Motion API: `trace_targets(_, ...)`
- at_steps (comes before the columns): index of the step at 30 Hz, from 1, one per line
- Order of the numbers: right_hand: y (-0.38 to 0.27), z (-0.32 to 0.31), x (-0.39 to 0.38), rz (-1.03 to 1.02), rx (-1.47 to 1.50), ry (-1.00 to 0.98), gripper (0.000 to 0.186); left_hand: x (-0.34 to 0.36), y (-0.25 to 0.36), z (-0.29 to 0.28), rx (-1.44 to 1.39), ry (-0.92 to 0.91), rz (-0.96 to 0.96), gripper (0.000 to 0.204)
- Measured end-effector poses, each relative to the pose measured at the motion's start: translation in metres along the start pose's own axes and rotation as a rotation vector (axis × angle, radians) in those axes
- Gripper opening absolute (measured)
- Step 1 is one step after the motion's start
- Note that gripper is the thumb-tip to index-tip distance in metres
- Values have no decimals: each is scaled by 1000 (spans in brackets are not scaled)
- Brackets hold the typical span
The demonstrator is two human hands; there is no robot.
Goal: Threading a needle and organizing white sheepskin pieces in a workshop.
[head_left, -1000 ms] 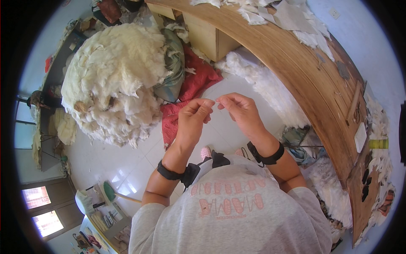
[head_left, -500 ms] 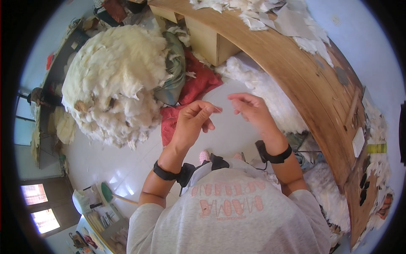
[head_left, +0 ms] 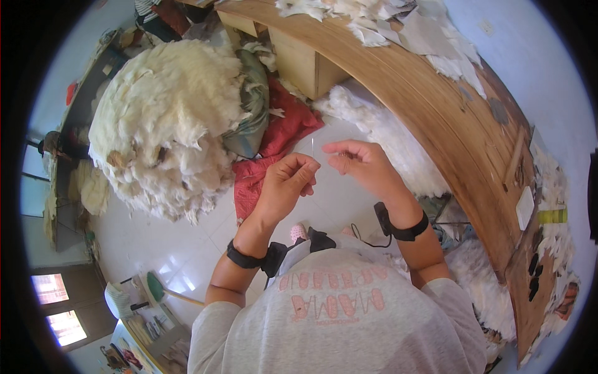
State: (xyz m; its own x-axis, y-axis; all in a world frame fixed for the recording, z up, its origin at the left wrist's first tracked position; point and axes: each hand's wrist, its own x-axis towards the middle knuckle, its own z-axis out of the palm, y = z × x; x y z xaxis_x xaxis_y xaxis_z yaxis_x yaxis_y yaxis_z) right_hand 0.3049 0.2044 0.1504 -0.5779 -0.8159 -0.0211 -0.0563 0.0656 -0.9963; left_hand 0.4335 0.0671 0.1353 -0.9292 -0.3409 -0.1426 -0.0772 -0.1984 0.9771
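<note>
My left hand (head_left: pixel 288 181) is closed in a pinch, thumb against forefinger. From its fingertips a thin, pale needle (head_left: pixel 313 143) seems to stick up, though it is very fine and hard to make out. Just to the right, my right hand (head_left: pixel 364 167) faces it with the forefinger stretched out and the thumb lower, a gap between them. Any thread there is too fine to see. Both hands hang in the air in front of my body, close together but apart. Black straps with small devices circle both wrists.
A large heap of cream fleece (head_left: pixel 168 118) stands at the left, beside a green sack (head_left: pixel 252 103) and red cloth (head_left: pixel 293 118). A long wooden table (head_left: pixel 430 106) curves along the right, with hide scraps (head_left: pixel 423 37) on top. White fleece (head_left: pixel 380 124) lies below it. A green dustpan (head_left: pixel 156 285) is lower left.
My right hand has moved left, closer to my left hand. The needle in my left hand has turned from slanting sideways to pointing up.
</note>
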Motion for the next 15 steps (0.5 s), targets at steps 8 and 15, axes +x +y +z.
trace_targets(8, 6, 7, -9, -6, -119, -21, 16, -3, 3, 5, 82, 37, 63, 15)
trace_targets(15, 11, -4, -13, 26, 2, -35, 13, -4, 7, 0, 138, 58, 81, 15)
